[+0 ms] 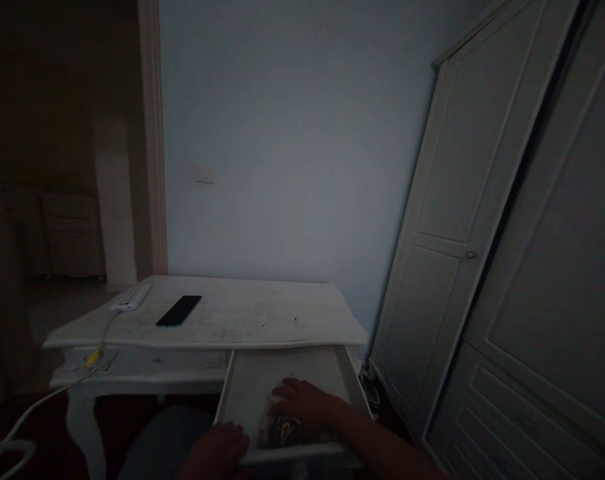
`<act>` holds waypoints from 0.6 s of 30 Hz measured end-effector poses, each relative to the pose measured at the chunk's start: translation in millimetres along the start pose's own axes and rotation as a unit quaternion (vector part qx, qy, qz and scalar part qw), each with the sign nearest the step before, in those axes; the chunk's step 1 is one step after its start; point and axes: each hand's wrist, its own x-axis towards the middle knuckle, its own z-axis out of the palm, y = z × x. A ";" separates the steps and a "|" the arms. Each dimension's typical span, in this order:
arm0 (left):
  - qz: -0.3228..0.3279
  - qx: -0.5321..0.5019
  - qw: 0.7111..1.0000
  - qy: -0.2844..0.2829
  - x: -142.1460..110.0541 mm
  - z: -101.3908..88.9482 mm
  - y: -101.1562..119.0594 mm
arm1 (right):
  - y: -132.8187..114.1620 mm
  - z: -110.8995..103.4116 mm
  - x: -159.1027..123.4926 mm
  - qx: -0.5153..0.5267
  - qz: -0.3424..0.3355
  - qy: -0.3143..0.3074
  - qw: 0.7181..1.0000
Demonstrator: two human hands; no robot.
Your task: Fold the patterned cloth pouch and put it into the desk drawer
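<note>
A white drawer (240, 393) is pulled out from the right half of a white desk (222, 313). My left hand (222, 445) is at the drawer's front left corner, its fingers closed over the edge. Inside the drawer, near its front, lies what looks like a clear plastic bag (281, 430) with dark and pale contents too dim to name. My right hand (302, 402) reaches in from the right, its fingers bent on the upper part of this bag. Part of the bag is hidden under that hand.
A dark phone (180, 311) and a white power strip (132, 297) lie on the desk's left side. From the strip a white cable (42, 400) hangs past the front edge. A tall wardrobe (437, 233) stands close on the right. The room is dim.
</note>
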 end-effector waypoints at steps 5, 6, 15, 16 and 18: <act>0.002 0.002 1.000 -0.010 3.8 -2.6 0.5 | -22.3 -0.8 45.1 -0.026 0.009 0.021 0.999; 0.003 -0.003 1.000 -0.015 4.5 -3.0 0.2 | -27.1 -1.5 54.5 -0.031 0.017 0.029 0.999; 0.029 0.013 0.999 -0.013 5.3 18.5 -9.4 | -42.5 -5.0 107.1 -0.027 0.047 0.059 0.997; 0.036 0.013 0.999 -0.004 6.0 17.9 -10.1 | -40.2 -5.5 105.7 -0.018 0.045 0.064 0.997; 0.053 0.017 0.998 0.024 7.5 12.3 -9.9 | -33.9 -7.3 97.0 0.008 0.027 0.066 0.997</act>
